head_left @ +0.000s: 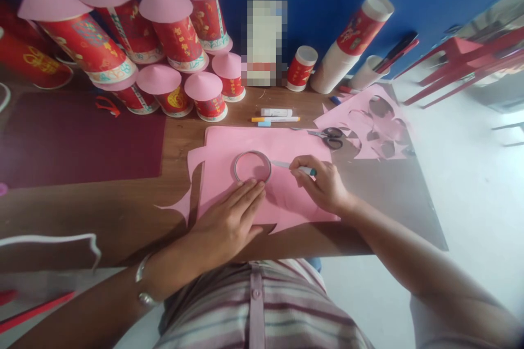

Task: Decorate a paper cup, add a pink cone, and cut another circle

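Paper, pink and laid flat, is spread on the table, and a thin grey ring is set upon it. By the left grip, flattened palm down with fingers extended close together and thumb held apart, the near edge of the ring is touched, so that most of the ring lies just beyond the fingertips. In the right grip, to the right of the ring, a slim white-and-green tool is pinched between thumb and fingers. Its pale pointed tip is directed at the ring's right edge; whether contact is made cannot be told. Scissors are laid beyond the ring to its right. Straight beyond the ring, a yellow marker and a white tube are placed side by side. Beyond the ring to the left, red cylinders topped with pink cones are clustered.
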A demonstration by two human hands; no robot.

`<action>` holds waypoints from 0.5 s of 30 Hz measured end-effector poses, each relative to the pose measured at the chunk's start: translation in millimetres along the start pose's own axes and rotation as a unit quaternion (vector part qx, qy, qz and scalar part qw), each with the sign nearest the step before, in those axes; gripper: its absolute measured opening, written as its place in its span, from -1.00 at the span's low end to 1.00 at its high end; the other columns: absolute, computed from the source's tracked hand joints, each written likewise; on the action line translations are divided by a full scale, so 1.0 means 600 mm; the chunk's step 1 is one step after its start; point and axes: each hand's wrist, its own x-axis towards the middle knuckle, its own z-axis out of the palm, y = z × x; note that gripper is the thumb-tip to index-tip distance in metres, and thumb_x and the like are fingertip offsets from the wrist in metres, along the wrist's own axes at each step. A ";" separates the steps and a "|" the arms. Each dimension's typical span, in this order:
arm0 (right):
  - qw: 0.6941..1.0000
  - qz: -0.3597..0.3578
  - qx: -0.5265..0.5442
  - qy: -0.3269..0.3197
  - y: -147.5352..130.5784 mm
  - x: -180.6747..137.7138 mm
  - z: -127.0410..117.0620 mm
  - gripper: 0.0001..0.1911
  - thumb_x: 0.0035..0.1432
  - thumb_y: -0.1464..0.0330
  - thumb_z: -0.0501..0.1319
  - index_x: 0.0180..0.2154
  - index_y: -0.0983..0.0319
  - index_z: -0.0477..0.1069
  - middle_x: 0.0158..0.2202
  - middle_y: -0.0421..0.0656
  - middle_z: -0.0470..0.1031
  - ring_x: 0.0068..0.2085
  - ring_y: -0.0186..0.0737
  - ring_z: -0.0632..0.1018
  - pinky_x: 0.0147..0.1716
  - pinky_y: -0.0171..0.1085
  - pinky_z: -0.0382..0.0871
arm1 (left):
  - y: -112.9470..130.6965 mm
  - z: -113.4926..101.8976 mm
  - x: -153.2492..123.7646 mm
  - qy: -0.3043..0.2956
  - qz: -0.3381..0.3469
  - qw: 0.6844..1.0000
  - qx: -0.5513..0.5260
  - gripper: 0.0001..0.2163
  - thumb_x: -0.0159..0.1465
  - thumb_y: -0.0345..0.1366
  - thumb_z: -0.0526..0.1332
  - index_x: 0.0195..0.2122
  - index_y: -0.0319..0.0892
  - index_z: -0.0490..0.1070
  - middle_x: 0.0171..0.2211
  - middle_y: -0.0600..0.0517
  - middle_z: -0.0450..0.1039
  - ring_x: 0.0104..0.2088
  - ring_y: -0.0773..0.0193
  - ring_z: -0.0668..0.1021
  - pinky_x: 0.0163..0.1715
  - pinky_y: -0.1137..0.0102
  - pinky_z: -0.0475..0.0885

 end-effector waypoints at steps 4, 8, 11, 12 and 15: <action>0.997 -0.066 -0.029 0.015 -0.002 -0.023 0.006 -0.87 0.43 0.33 0.15 -0.21 0.17 0.43 -0.43 -0.22 0.61 -0.53 -0.35 0.52 -0.45 -0.34 0.39 | 0.000 0.002 -0.001 -0.008 -0.003 1.000 -0.004 -0.42 0.42 -0.22 0.28 0.36 -0.48 0.28 0.37 -0.36 0.34 0.40 -0.14 0.40 0.41 0.02 0.38; 0.996 -0.082 -0.005 0.034 -0.016 -0.043 -0.004 -0.91 0.42 0.38 0.18 -0.21 0.17 0.43 -0.41 -0.23 0.61 -0.51 -0.37 0.53 -0.46 -0.35 0.40 | -0.002 0.006 -0.002 -0.002 0.005 1.000 -0.002 -0.42 0.43 -0.23 0.26 0.37 -0.47 0.25 0.38 -0.36 0.33 0.41 -0.15 0.39 0.42 0.03 0.36; 0.990 -0.055 0.064 0.115 -0.025 -0.043 -0.020 -0.91 0.44 0.33 0.20 -0.15 0.16 0.47 -0.46 -0.26 0.54 -0.49 -0.32 0.55 -0.44 -0.30 0.45 | -0.003 0.010 -0.003 -0.001 0.004 1.000 -0.007 -0.43 0.44 -0.24 0.25 0.39 -0.45 0.23 0.39 -0.34 0.32 0.42 -0.13 0.38 0.41 0.04 0.38; 0.983 -0.056 0.090 0.150 -0.026 -0.038 -0.025 -0.89 0.45 0.30 0.20 -0.13 0.15 0.49 -0.46 -0.25 0.53 -0.47 -0.30 0.56 -0.43 -0.27 0.46 | -0.003 0.011 -0.003 -0.003 0.002 1.000 -0.007 -0.43 0.44 -0.24 0.25 0.38 -0.45 0.23 0.39 -0.33 0.32 0.42 -0.12 0.38 0.41 0.05 0.39; 0.965 -0.072 0.155 0.198 -0.021 -0.004 -0.030 -0.85 0.43 0.23 0.24 -0.08 0.14 0.52 -0.45 -0.24 0.53 -0.45 -0.27 0.57 -0.40 -0.22 0.50 | -0.002 0.009 -0.001 -0.013 0.000 1.000 0.001 -0.44 0.44 -0.22 0.25 0.36 -0.46 0.26 0.38 -0.32 0.34 0.39 -0.12 0.42 0.40 0.06 0.40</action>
